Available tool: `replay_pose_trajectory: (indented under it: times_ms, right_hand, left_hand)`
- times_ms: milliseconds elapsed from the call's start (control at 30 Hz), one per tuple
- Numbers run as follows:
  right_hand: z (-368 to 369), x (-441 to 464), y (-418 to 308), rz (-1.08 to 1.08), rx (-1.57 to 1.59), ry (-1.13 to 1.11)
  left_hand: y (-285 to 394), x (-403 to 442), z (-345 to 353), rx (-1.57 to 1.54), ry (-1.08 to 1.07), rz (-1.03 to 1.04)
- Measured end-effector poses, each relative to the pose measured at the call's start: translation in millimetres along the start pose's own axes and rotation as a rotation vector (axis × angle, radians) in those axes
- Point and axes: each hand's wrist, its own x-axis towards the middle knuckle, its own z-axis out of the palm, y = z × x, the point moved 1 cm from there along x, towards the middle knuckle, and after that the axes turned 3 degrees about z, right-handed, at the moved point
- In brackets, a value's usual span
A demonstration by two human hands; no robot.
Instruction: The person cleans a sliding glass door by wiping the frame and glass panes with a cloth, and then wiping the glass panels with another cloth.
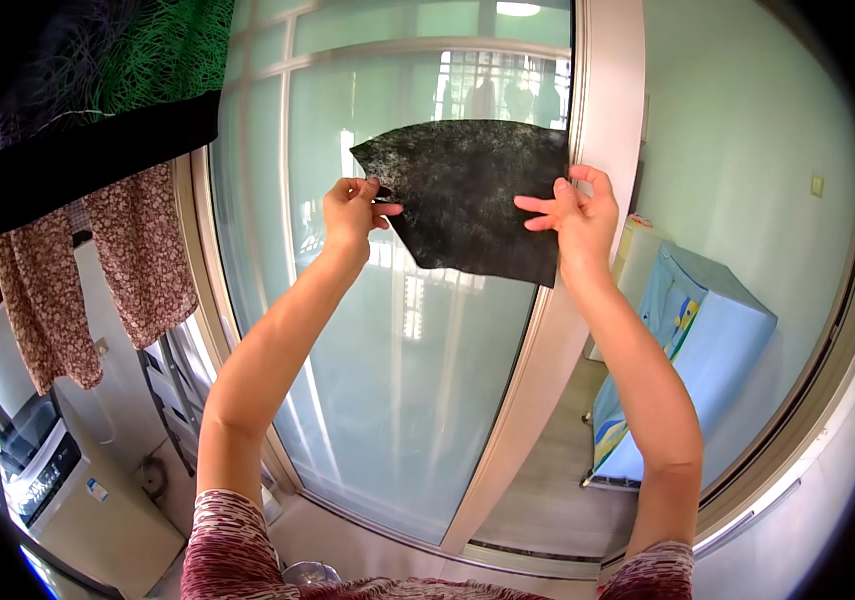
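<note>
A black cloth-like sheet [472, 200], speckled with whitish lint or dust, is spread out in front of the glass door. Its upper edge curves and its left side tapers to a slant. My left hand [352, 212] pinches the left edge between thumb and fingers. At the right edge, my right hand [579, 210] grips the sheet with thumb and forefinger, while other fingers stretch across its face. Whether the sheet touches the glass, I cannot tell. Both arms reach up and forward.
The sliding glass door [397, 400] has a pale frame [612, 90]. Patterned trousers [142, 255] and a black garment [97, 160] hang at left, above a washing machine [97, 500]. A blue fabric-covered cabinet [707, 320] stands beyond the doorway at right.
</note>
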Motion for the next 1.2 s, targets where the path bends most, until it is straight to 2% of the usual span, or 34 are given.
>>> replay_pose_trajectory:
  times_ms: [33, 100, 133, 167, 233, 267, 300, 367, 433, 467, 500, 567, 700, 767, 933, 1067, 1200]
  right_hand:
    - [4.2, 6.3, 1.6, -0.014, 0.002, -0.005]
    - [11.6, 19.9, 11.3, -0.102, 0.025, 0.028]
    - [13.6, 27.3, 19.0, -0.195, -0.026, -0.030]
    - [16.8, 32.6, 23.2, -0.365, -0.126, -0.054]
    - [19.4, 32.4, 26.3, -0.482, -0.428, 0.008]
    - [19.1, 34.9, 29.2, -0.458, -0.424, -0.055]
    - [20.9, 36.9, 32.7, -0.611, -0.465, -0.087]
    - [22.5, 38.5, 37.2, -0.788, -0.819, -0.243]
    - [22.2, 30.9, 41.8, -0.871, -1.013, -0.379]
    - [23.7, 29.4, 45.0, -0.881, -1.190, -0.419]
    - [25.1, 29.4, 50.0, -0.874, -1.312, -0.406]
    - [31.2, 35.3, 53.8, -0.856, -1.361, -0.329]
    - [41.5, 63.1, 39.8, -0.855, -1.387, -0.203]
    - [49.2, 81.2, 29.5, -0.844, -1.463, -0.143]
    - [60.3, 119.3, 1.9, -0.807, -1.496, -0.056]
    - [67.7, 159.6, -19.7, -0.828, -1.349, 0.077]
    - [71.0, 199.4, -37.3, -0.866, -1.491, 0.208]
  left_hand:
    - [-0.2, 4.4, 3.8, -0.073, 0.060, -0.033]
    - [-5.4, 15.2, 11.3, -0.090, 0.043, -0.012]
    - [-10.5, 20.2, 17.6, -0.165, 0.099, 0.009]
    - [-17.5, 25.6, 23.7, -0.239, 0.153, 0.030]
    - [-23.3, 26.6, 35.3, -0.215, 0.158, 0.095]
    - [-22.2, 21.3, 40.8, -0.137, 0.132, 0.261]
    - [-21.6, 15.3, 45.3, -0.059, 0.107, 0.427]
    - [-24.4, 8.1, 56.8, -0.037, 0.001, 0.560]
    - [-28.5, -3.4, 67.7, 0.304, 0.033, 0.793]
    - [-25.3, -6.9, 72.3, 0.478, 0.034, 0.879]
    - [-28.7, -6.1, 78.5, 0.493, 0.001, 0.834]
    - [-40.3, 4.2, 88.4, 0.931, 0.045, 0.744]
    - [-20.1, 34.4, 108.8, 0.992, 0.099, 0.898]
    - [-5.9, 56.7, 116.7, 0.963, 0.114, 1.039]
    - [34.1, 98.0, 134.7, 1.012, 0.135, 1.097]
    - [63.8, 128.5, 148.3, 0.979, 0.130, 1.138]
    - [95.7, 159.3, 163.5, 0.965, 0.046, 1.155]
